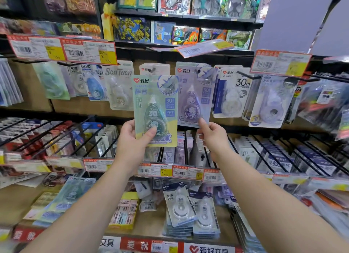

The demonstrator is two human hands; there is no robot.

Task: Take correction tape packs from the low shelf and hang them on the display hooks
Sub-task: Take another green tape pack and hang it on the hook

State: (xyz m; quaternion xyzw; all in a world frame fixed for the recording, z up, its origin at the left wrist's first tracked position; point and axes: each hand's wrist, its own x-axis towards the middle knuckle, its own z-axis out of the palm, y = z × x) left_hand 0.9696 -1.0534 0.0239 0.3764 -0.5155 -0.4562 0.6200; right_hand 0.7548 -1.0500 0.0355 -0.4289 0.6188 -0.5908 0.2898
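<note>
Your left hand (132, 137) holds a green correction tape pack (155, 109) by its bottom edge, with your thumb pressed on the front and your fingers curled behind it. You hold the pack up straight in front of the row of display hooks (152, 70). The top of the pack sits just under a hook that already has white packs on it. Your right hand (212, 137) pinches the bottom corner of a purple correction tape pack (194, 98) between thumb and finger. That purple pack hangs on the next hook to the right, just beside the green one, and their edges overlap a little. More tape packs hang on hooks to the left and right, under red and yellow price tags (75, 50). Down below, on the low shelf (151, 228), there are small stacks of tape packs lying flat: a pile of blue and white packs (190, 213) in the middle and a pale green pile (69, 196) to the left.
</note>
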